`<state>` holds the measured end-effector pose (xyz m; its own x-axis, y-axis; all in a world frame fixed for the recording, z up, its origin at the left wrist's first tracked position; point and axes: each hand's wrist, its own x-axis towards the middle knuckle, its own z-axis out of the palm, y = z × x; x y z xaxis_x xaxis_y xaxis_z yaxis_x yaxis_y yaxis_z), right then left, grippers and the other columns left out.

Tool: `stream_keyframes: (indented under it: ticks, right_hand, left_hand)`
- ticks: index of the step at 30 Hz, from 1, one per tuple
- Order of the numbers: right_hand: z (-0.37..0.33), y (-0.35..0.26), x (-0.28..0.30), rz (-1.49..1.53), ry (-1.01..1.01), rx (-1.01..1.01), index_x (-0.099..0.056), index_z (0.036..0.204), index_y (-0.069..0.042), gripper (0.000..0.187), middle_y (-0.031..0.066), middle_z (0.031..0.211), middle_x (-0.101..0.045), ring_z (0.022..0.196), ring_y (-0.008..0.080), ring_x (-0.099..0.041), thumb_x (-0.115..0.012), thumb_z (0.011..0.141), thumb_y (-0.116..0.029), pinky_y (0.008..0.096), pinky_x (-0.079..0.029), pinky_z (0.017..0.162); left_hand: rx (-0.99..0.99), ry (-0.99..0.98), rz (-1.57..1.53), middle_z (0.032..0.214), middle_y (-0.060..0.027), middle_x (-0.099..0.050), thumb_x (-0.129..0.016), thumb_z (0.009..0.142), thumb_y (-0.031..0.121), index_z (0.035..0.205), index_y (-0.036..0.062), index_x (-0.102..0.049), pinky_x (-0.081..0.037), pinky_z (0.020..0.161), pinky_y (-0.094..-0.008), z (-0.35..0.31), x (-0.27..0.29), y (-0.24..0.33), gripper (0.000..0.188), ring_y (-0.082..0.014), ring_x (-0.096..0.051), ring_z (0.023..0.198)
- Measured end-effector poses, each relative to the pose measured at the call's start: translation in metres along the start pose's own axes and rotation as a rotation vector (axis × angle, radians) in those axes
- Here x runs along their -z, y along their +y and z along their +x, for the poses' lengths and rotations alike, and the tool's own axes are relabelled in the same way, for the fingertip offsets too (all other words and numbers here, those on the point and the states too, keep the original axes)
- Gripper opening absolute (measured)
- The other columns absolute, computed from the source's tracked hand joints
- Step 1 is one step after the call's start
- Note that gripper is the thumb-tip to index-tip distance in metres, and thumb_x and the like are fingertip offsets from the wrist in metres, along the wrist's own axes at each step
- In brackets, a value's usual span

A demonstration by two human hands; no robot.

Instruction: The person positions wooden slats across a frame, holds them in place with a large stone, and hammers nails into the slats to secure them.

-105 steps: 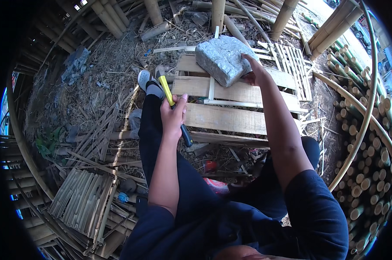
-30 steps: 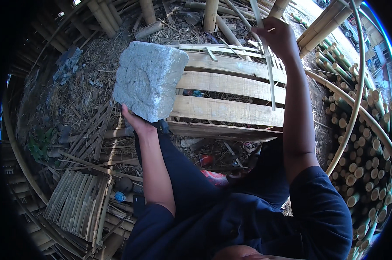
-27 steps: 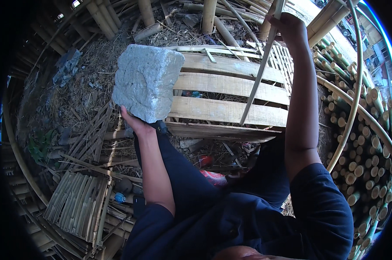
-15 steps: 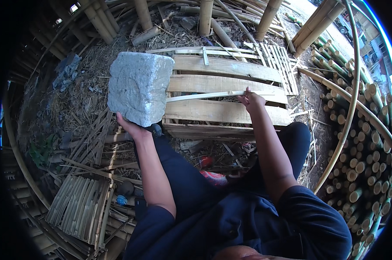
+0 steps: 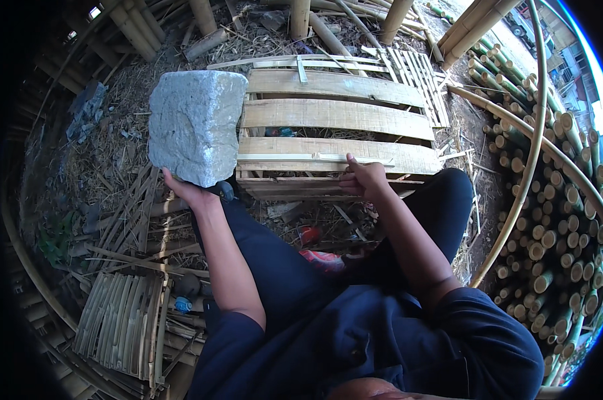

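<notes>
The stone [image 5: 195, 127] sits just above the left hand [image 5: 189, 193], whose grip I cannot tell, its fingers hidden. Slanted a second ago, the strip [image 5: 281, 158] now runs leftward from the pinching right hand [image 5: 365, 179], lined up with the desk's [image 5: 341, 115] near plank.

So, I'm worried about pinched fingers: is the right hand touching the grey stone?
Apart: the head view plainly shows wooden slats between the right hand and the grey stone.

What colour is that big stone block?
The stone block is light grey, best seen in the head view.
</notes>
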<state>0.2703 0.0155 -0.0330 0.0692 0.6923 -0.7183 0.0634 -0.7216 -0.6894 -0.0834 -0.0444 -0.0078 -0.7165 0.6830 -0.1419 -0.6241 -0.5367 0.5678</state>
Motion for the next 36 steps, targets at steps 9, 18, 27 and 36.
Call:
stream_keyframes:
  ticks: [9,18,27,36]
  right_hand:
    - [0.02,-0.125,-0.051,-0.361,-0.067,0.409,-0.067,0.106,0.006,0.065,0.0147,0.082,-0.074,0.049,0.0159,-0.061,-0.056,0.101,-0.057,0.0301,-0.043,0.041]
    - [0.129,-0.219,-0.106,-0.174,-0.399,0.067,-0.064,0.123,-0.005,0.024,0.0092,0.108,-0.074,0.046,0.0062,-0.031,-0.061,0.102,-0.015,0.0236,-0.029,0.038]
    - [0.04,-0.166,0.064,-0.6,-0.094,0.378,-0.075,0.098,-0.005,0.034,-0.0002,0.072,-0.065,0.049,0.0053,-0.04,-0.06,0.106,-0.034,0.024,-0.034,0.045]
    - [0.071,-0.058,0.193,-1.088,0.039,0.261,-0.076,0.069,-0.009,0.044,0.005,0.062,-0.068,0.058,0.0182,-0.065,-0.063,0.094,-0.043,0.0345,-0.053,0.056]
  left_hand:
    - [-0.012,0.05,-0.019,0.157,-0.0124,-0.04,-0.048,0.099,0.054,0.157,0.0086,-0.032,-0.039,0.114,-0.0497,-0.003,0.0,0.0,0.075,-0.0342,-0.042,0.143]
    - [0.025,-0.049,-0.033,0.157,-0.0135,-0.038,-0.05,0.098,0.055,0.158,0.0064,-0.029,-0.038,0.114,-0.0491,-0.001,-0.005,-0.008,0.08,-0.0344,-0.04,0.143]
    - [0.064,0.042,0.006,0.155,-0.0132,-0.041,-0.047,0.1,0.056,0.157,0.0053,-0.032,-0.04,0.113,-0.0475,-0.015,-0.01,-0.005,0.077,-0.0325,-0.044,0.14]
    - [0.133,-0.043,0.095,0.153,-0.013,-0.044,-0.049,0.099,0.055,0.156,0.0051,-0.033,-0.041,0.112,-0.048,-0.048,-0.032,-0.027,0.077,-0.0325,-0.046,0.139]
